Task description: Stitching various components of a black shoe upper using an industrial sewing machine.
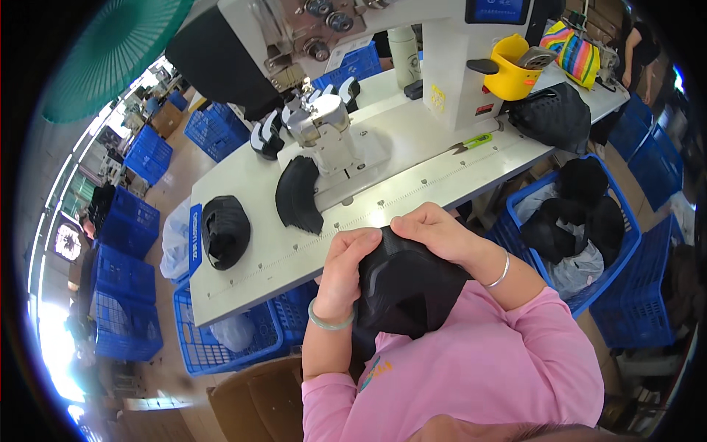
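Note:
A black cap crown (405, 283) hangs in front of my chest, its far edge pinched between both hands. My left hand (345, 267) is closed on its left side, thumb along the edge. With thumb and fingers my right hand (436, 234) grips the same edge, close beside the left thumb. Beyond my hands, a stack of curved black cap brims (298, 193) lies on the white sewing table (272, 258). Another black cap (226, 232) rests near the table's left end. The post-bed sewing machine (328, 132) stands behind the brims.
Below the table's right side is a blue crate (611, 276) of black caps and plastic bags. Another blue crate (213, 346) stands below the left end. A black bundle (552, 118), a green-handled cutter (475, 143) and a yellow cup (512, 70) are at the right.

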